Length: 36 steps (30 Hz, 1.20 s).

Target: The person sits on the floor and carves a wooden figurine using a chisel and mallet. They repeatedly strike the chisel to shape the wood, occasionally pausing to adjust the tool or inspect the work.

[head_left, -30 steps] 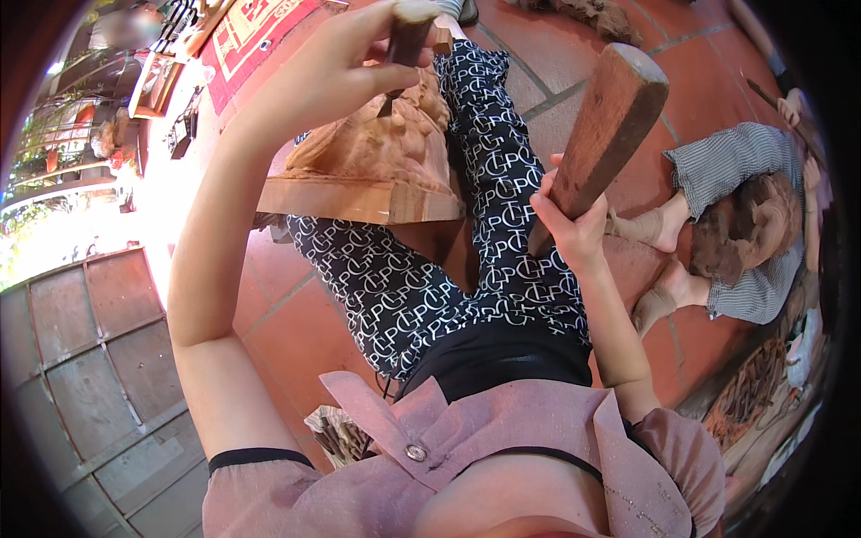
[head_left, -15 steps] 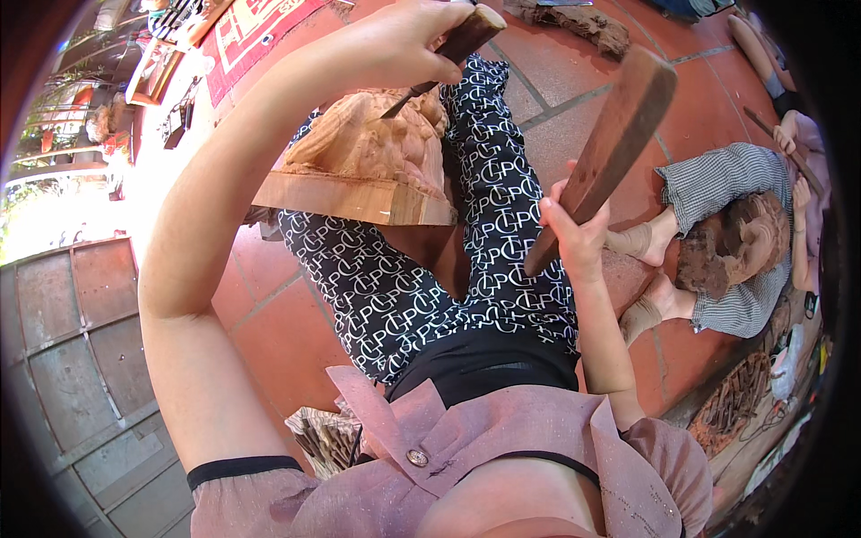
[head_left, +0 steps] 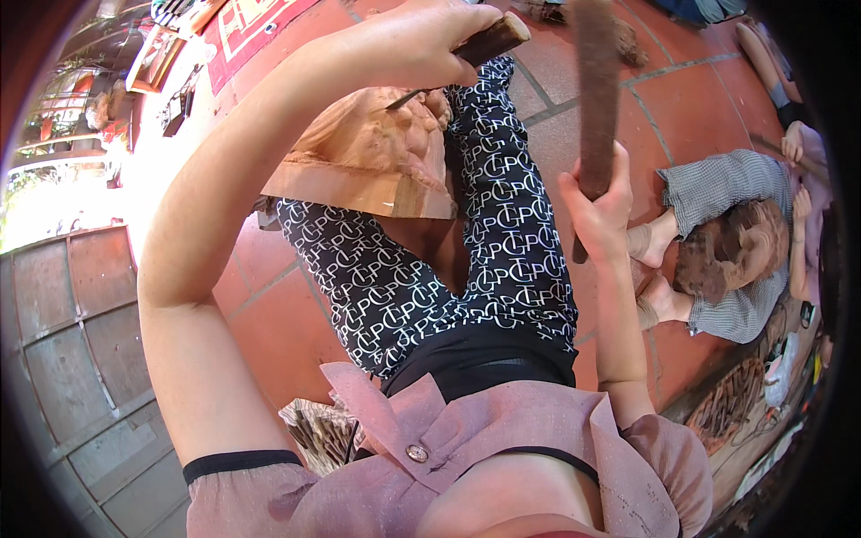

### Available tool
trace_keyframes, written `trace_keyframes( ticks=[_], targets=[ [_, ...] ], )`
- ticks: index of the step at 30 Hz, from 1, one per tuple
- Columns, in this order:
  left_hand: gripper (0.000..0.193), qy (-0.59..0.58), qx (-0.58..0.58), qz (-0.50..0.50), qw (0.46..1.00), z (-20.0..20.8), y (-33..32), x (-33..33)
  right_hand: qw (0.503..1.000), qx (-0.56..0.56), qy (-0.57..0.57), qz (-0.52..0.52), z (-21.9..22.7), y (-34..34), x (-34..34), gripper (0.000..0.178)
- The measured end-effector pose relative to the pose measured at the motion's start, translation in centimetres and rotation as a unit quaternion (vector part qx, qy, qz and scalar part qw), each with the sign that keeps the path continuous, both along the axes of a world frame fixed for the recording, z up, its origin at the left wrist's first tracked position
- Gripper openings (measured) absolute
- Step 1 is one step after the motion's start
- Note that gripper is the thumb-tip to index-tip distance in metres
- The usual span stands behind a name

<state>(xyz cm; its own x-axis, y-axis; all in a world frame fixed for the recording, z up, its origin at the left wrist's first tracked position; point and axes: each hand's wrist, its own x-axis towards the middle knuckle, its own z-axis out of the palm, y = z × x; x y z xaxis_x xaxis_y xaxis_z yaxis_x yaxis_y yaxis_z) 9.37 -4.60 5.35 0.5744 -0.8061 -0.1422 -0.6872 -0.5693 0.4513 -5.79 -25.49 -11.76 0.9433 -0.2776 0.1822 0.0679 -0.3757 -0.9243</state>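
My left hand [head_left: 439, 40] is closed around the dark wooden handle of a chisel [head_left: 491, 40]. Its thin metal blade slants down to the left, with the tip at the carved top of a pale wood carving [head_left: 368, 134]. The carving, on a thick square-edged base, sits between my legs. To the right, my right hand [head_left: 599, 206] grips a long flat wooden mallet [head_left: 595, 99] near its lower end. The mallet stands almost upright, apart from the chisel and slightly blurred. My left fingers are partly hidden behind the hand.
A co-worker [head_left: 753, 224] sits on the tiled floor [head_left: 691, 108] at right, a round brown carving [head_left: 731, 247] between the legs and a stick in hand. Chisels lie in a basket [head_left: 726, 403] at lower right. A striped bag of tools [head_left: 318, 435] is beside me; grey panels [head_left: 81, 323] stand left.
The mallet has swung from a rightward lean to nearly upright, and my right hand has moved slightly right and up. My left hand and the chisel handle have shifted a little right, the handle tilting lower.
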Motion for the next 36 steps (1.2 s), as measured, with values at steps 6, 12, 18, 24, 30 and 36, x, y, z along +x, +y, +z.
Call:
trace_keyframes(
  ticks=[6, 12, 18, 24, 30, 36],
  targets=[
    [0.039, -0.021, -0.021, -0.045, 0.999, 0.2, 0.3, -0.7, 0.998, -0.025, 0.013, 0.047, 0.8, 0.1, -1.2, 0.055],
    [0.021, 0.114, -0.307, 0.219, 0.919, 1.8, 4.8, -2.4, 0.945, 0.254, 0.159, 0.13, -0.8, 0.2, -3.0, 0.053],
    [0.026, 0.088, -0.329, 0.21, 0.917, -0.9, 10.0, -2.8, 0.844, 0.421, 0.274, 0.188, -4.5, 2.0, -4.5, 0.056],
    [0.028, 0.04, -0.314, 0.165, 0.934, -1.6, 10.3, -3.0, 0.833, 0.405, 0.322, 0.197, -5.0, 2.7, -4.4, 0.059],
    [0.019, 0.178, -0.433, 0.196, 0.862, -0.9, 8.3, -3.2, 0.838, 0.4, 0.321, 0.185, -5.3, 2.5, -4.4, 0.059],
    [0.015, 0.179, -0.615, 0.244, 0.728, -2.4, 4.9, -0.6, 0.842, 0.367, 0.346, 0.192, -6.1, 2.7, -4.1, 0.062]
  ],
)
